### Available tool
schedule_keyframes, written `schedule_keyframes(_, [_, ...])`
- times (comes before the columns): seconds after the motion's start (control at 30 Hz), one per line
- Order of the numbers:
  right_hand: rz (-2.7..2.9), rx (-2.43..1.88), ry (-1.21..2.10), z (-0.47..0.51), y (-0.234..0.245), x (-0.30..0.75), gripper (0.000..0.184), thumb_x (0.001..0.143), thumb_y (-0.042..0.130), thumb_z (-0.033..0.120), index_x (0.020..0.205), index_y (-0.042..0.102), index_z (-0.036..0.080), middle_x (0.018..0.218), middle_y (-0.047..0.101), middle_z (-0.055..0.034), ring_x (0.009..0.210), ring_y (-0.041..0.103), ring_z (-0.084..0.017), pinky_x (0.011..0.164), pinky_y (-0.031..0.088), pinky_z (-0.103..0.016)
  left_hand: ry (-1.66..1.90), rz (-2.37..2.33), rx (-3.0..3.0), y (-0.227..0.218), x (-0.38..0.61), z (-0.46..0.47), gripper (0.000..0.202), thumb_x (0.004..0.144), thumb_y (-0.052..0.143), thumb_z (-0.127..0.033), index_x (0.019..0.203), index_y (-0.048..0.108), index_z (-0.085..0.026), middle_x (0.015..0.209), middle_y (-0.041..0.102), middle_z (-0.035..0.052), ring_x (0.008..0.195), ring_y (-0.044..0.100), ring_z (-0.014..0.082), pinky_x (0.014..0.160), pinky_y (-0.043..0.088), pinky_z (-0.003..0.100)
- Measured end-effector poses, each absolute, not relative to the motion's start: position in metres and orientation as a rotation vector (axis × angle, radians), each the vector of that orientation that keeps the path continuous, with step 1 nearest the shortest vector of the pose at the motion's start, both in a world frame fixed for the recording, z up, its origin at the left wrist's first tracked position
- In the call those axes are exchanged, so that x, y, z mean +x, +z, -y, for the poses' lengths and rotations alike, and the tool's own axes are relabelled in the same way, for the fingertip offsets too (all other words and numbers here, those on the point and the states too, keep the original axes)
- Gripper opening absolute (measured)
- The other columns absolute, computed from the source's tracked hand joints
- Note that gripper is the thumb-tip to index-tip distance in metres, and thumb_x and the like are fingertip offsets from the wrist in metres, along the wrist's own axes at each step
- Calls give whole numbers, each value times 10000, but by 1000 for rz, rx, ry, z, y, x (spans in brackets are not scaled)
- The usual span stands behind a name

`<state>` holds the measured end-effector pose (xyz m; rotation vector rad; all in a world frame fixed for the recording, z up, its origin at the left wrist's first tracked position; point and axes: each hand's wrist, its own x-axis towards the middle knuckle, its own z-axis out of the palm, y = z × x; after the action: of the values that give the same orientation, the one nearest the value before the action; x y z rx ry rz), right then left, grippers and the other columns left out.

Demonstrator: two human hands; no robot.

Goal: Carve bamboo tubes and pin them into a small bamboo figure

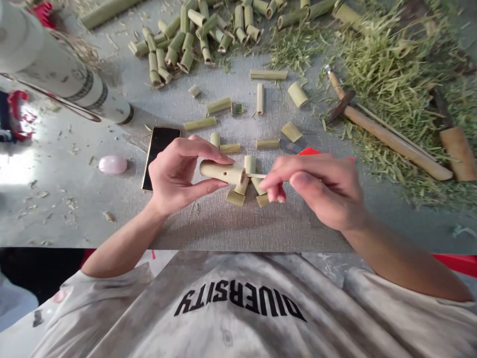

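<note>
My left hand [179,174] grips a short bamboo tube [214,171] between thumb and fingers. A small dark hole shows in the tube's side, and its open end faces right. My right hand [316,186] pinches a thin pale stick [255,175], whose tip meets the tube's right end; whether it goes inside I cannot tell. Below and behind the tube lie small cut bamboo pieces [235,198], laid out in a pattern. Another bamboo piece [267,143] rests just beyond, near a red object [309,151] partly hidden by my right hand.
A phone [160,139] lies beside my left hand, with a pink oval object [113,164] farther left. A tall white cylinder [85,84] stands at the upper left. Cut bamboo tubes [179,47] are heaped at the back. A hammer [387,136] lies on green shavings [380,64] at right.
</note>
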<state>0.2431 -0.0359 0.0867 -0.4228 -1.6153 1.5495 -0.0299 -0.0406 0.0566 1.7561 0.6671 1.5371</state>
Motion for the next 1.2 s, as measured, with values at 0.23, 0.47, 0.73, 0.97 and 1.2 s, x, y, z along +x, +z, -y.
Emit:
schedule_keyframes(0.23, [1481, -710, 1787, 31, 75, 240, 286, 1117, 687, 337, 1361, 782, 223, 925, 821, -51, 735, 720, -138, 619, 577, -261, 1561, -997, 1836, 58, -40, 52, 494, 817, 988, -336, 1256, 797, -458, 1097, 847, -29, 1020, 784, 264, 919, 631, 490])
schedule_keyframes(0.47, [1484, -658, 1780, 25, 67, 237, 185, 1095, 708, 267, 1189, 865, 245, 753, 688, 7, 624, 601, -87, 516, 490, -198, 1410, -968, 1647, 38, -58, 60, 642, 736, 1031, -298, 1280, 747, -488, 1234, 805, -2, 1192, 732, 329, 1072, 600, 553])
schedule_keyframes(0.73, [1573, -816, 1623, 25, 71, 241, 176, 1065, 723, 259, 1134, 884, 241, 717, 638, 14, 598, 557, -92, 522, 448, -222, 1446, -1022, 1679, 35, -57, 61, 623, 711, 1036, -363, 1251, 750, -481, 1167, 815, 34, 1066, 725, 355, 960, 580, 582])
schedule_keyframes(0.97, [1496, -802, 1686, 25, 69, 239, 163, 1048, 735, 256, 1110, 886, 251, 698, 629, 19, 593, 544, -96, 524, 428, -233, 1510, -965, 1700, 35, -52, 58, 609, 713, 1027, -363, 1250, 756, -459, 1132, 817, 44, 1038, 727, 360, 953, 557, 588])
schedule_keyframes(1.2, [1489, -812, 1684, 23, 68, 239, 152, 1041, 737, 250, 1094, 878, 225, 696, 630, 17, 596, 544, -99, 530, 425, -241, 1472, -939, 1767, 48, -47, 58, 594, 781, 994, -335, 1304, 750, -474, 1169, 821, 13, 1052, 734, 321, 989, 560, 533])
